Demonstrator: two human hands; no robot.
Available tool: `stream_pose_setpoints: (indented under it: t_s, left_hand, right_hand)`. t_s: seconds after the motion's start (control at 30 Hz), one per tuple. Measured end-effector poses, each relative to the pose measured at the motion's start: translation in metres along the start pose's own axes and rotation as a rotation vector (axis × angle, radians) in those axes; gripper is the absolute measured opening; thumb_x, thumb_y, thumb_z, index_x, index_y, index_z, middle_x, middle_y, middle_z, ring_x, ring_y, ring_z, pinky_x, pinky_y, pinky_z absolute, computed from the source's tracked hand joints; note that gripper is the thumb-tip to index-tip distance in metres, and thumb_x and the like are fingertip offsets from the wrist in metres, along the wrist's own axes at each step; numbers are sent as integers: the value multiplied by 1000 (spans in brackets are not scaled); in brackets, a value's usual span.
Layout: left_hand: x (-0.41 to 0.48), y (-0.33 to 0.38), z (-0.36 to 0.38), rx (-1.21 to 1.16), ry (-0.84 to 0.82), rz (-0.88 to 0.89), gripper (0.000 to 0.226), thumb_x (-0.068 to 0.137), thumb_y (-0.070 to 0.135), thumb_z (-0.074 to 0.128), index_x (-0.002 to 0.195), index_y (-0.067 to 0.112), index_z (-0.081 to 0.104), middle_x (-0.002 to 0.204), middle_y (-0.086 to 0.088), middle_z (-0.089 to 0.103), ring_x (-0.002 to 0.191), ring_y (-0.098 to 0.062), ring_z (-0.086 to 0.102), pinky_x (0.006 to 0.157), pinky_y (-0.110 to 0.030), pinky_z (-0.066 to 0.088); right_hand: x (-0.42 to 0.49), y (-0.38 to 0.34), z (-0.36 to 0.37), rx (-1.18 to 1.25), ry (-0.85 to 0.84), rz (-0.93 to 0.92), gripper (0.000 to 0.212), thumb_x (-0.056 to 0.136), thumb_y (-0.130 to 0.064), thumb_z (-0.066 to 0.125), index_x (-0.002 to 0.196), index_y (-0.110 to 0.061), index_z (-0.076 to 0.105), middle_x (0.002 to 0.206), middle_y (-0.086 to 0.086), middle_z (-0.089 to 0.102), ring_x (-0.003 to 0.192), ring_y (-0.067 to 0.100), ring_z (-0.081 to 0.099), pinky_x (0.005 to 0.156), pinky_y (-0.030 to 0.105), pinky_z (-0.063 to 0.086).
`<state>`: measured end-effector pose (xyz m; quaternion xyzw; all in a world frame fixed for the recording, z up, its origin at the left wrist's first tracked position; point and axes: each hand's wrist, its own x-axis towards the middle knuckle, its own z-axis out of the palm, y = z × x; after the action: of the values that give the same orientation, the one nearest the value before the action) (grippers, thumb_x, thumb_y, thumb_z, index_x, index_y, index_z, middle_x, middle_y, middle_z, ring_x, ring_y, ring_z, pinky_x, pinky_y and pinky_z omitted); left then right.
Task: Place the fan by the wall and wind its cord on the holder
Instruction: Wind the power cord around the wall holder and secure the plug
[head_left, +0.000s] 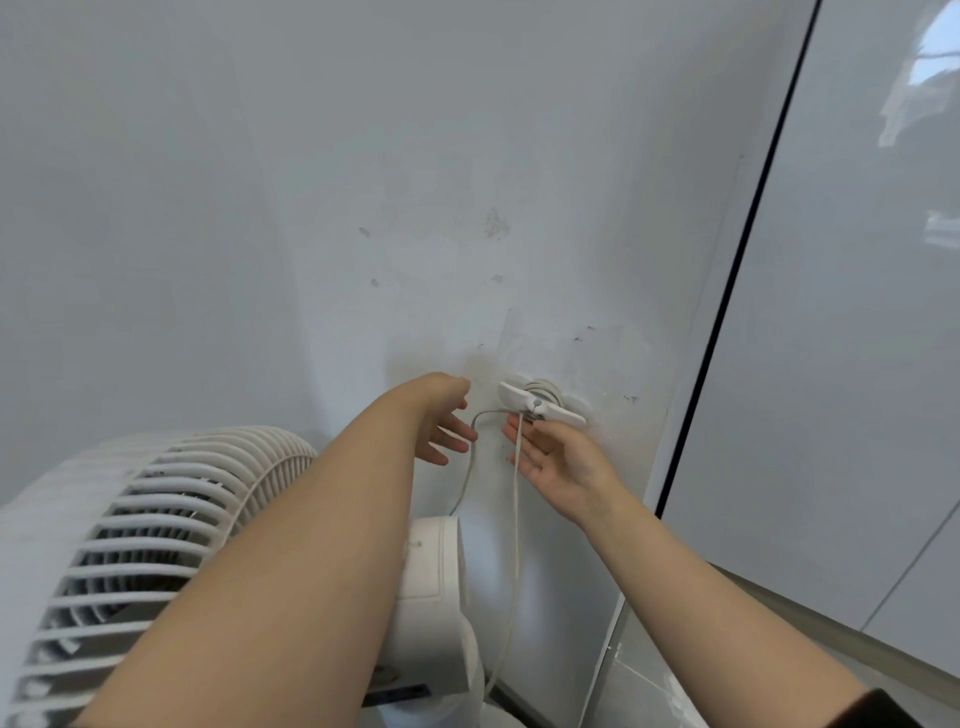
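Note:
A white fan (156, 545) with a ribbed grille stands at the lower left, close to the white wall (363, 182). A white cord holder (540, 404) is fixed to the wall, with a few turns of the pale cord (515, 519) wound round it. Two strands of cord hang down from the holder toward the fan's base. My left hand (447, 423) hovers just left of the holder, fingers straight and spread, holding nothing. My right hand (550, 457) is palm up right below the holder, fingers straight, with one hanging strand running across its fingers.
A glossy white panel with a black edge strip (727, 291) stands to the right of the wall. A pale floor ledge (810, 613) runs along the lower right. The fan's white motor housing (436, 582) sits beneath my left forearm.

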<state>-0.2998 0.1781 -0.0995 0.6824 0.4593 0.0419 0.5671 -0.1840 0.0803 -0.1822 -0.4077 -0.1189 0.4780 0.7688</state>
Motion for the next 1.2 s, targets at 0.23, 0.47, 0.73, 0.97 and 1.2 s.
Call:
stream_pose_setpoints:
  t_s: [0.23, 0.47, 0.73, 0.97, 1.2]
  left_hand:
    - [9, 5, 4, -237, -98, -7, 69, 96, 60, 15, 143, 13, 33, 138, -18, 48, 128, -32, 44, 107, -52, 29]
    - [13, 9, 6, -406, -145, -26, 77, 93, 65, 11, 147, 12, 28, 147, -23, 35, 137, -33, 34, 111, -53, 24]
    - [8, 20, 12, -827, -164, -31, 67, 97, 57, 25, 141, 7, 35, 146, -30, 27, 133, -38, 36, 89, -49, 40]
    - [9, 26, 22, -957, -142, 34, 59, 95, 53, 36, 131, 7, 47, 136, -24, 43, 120, -36, 51, 95, -48, 40]
    - [10, 20, 16, -839, -53, 88, 52, 94, 52, 39, 114, 9, 61, 140, -19, 41, 128, -28, 45, 114, -54, 19]
  right_hand:
    - [-3, -5, -1, 9, -18, 50, 19, 89, -2, 44, 90, -8, 63, 88, 10, 72, 94, 21, 62, 69, 32, 47]
    - [-4, -6, -4, -2, -59, 61, 22, 90, -4, 43, 94, -10, 64, 100, 11, 69, 98, 21, 60, 76, 34, 46]
    - [-4, -9, -7, -71, -95, 28, 26, 91, -5, 40, 107, -10, 60, 105, 11, 66, 97, 21, 59, 77, 33, 45]
    - [-12, -22, -11, -638, 133, -114, 21, 88, -2, 47, 103, -8, 61, 87, 7, 69, 72, 16, 64, 62, 26, 47]
    - [-41, -42, -13, -1723, 471, -663, 25, 85, -16, 45, 82, -3, 66, 74, 13, 65, 63, 22, 52, 56, 32, 41]
